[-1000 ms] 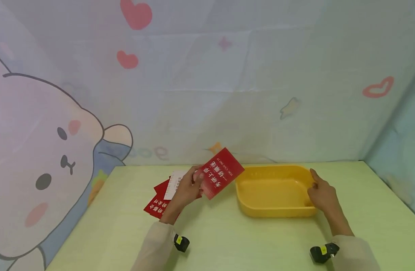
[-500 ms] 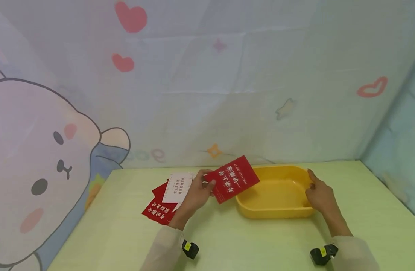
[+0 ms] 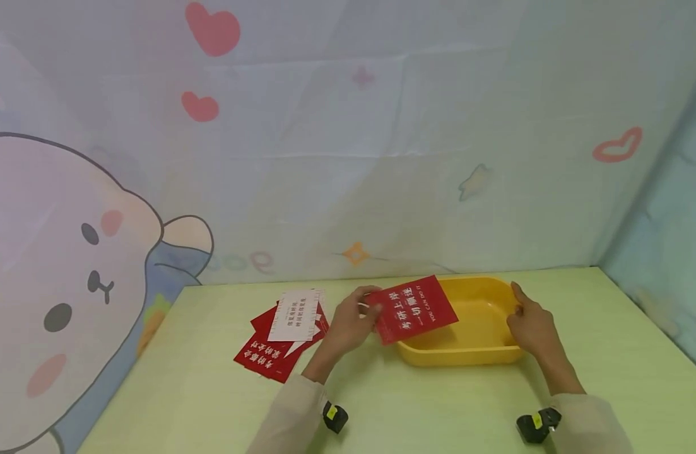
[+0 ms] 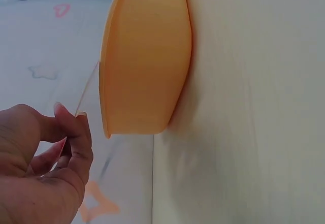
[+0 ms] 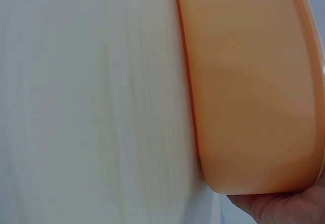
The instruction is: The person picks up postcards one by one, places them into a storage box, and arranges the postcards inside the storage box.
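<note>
A red card with white lettering is pinched between the thumb and fingers of my left hand. Its far end reaches over the left rim of a yellow plastic tray. In the left wrist view the card shows only as a thin edge beside the tray wall. My right hand grips the tray's right side, with the thumb against the outside of the wall; its other fingers are partly hidden there.
Left of my left hand, several red cards lie overlapping on the pale green table, topped by a white card. Behind the table hangs a printed cloth with a cartoon bear and hearts.
My left hand has carried the red card rightward, from beside the tray to over its left rim, uncovering more of the card pile. My right hand stays at the tray.
</note>
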Demonstrator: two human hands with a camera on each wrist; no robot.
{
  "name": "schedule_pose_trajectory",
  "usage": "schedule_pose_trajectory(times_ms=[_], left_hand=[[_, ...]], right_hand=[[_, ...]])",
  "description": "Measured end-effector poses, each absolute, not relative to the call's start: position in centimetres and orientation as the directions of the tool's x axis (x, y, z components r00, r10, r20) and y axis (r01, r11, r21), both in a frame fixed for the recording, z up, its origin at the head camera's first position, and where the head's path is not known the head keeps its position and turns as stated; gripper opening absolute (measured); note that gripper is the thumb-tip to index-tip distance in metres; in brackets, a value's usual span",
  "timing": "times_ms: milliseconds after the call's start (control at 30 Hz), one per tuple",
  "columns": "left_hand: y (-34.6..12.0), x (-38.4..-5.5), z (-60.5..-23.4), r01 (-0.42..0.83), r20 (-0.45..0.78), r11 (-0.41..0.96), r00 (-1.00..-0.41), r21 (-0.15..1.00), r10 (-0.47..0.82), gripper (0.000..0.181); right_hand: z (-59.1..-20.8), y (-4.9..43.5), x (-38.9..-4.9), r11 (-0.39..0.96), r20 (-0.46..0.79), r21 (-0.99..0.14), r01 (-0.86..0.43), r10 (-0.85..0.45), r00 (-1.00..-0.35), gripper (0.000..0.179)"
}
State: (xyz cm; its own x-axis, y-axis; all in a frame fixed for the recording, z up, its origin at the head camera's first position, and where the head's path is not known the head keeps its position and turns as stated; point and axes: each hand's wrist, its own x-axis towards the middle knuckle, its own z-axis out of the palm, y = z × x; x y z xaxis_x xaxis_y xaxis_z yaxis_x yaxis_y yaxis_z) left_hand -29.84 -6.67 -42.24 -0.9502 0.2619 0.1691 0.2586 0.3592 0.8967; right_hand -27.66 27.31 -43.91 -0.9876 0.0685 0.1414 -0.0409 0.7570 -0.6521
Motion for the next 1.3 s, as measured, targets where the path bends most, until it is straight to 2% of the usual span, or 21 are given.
schedule_pose_trajectory(times_ms=[233, 467, 967, 1133, 1300], left_hand=[[-5.7, -30.5, -42.0, 0.239, 0.151, 0.394, -0.958, 0.887, 0.243, 0.039], [-4.5, -31.1, -41.7, 0.239, 0.118, 0.421, -0.948, 0.875, 0.295, 0.041], [-2.8, -31.4, -42.1, 0.302, 0.136, 0.457, -0.923, 0.837, 0.361, 0.046], [-2.3, -31.5, -41.9, 0.339, 0.155, 0.520, -0.918, 0.784, 0.364, 0.047], [-1.7, -31.4, -41.5, 0.375, 0.174, 0.650, -0.919, 0.661, 0.353, 0.048]], right_hand=[[-43.9, 27.2, -27.7, 0.765, 0.137, -0.643, -0.026, 0.081, -0.987, 0.068], [-43.7, 27.5, -27.2, 0.767, 0.163, -0.640, -0.039, 0.086, -0.983, 0.068], [-43.7, 27.0, -27.5, 0.770, 0.175, -0.637, -0.044, 0.089, -0.980, 0.067], [-43.6, 26.7, -27.3, 0.765, 0.170, -0.643, -0.045, 0.086, -0.982, 0.067], [-43.6, 26.4, -27.5, 0.767, 0.178, -0.640, -0.040, 0.097, -0.979, 0.067]])
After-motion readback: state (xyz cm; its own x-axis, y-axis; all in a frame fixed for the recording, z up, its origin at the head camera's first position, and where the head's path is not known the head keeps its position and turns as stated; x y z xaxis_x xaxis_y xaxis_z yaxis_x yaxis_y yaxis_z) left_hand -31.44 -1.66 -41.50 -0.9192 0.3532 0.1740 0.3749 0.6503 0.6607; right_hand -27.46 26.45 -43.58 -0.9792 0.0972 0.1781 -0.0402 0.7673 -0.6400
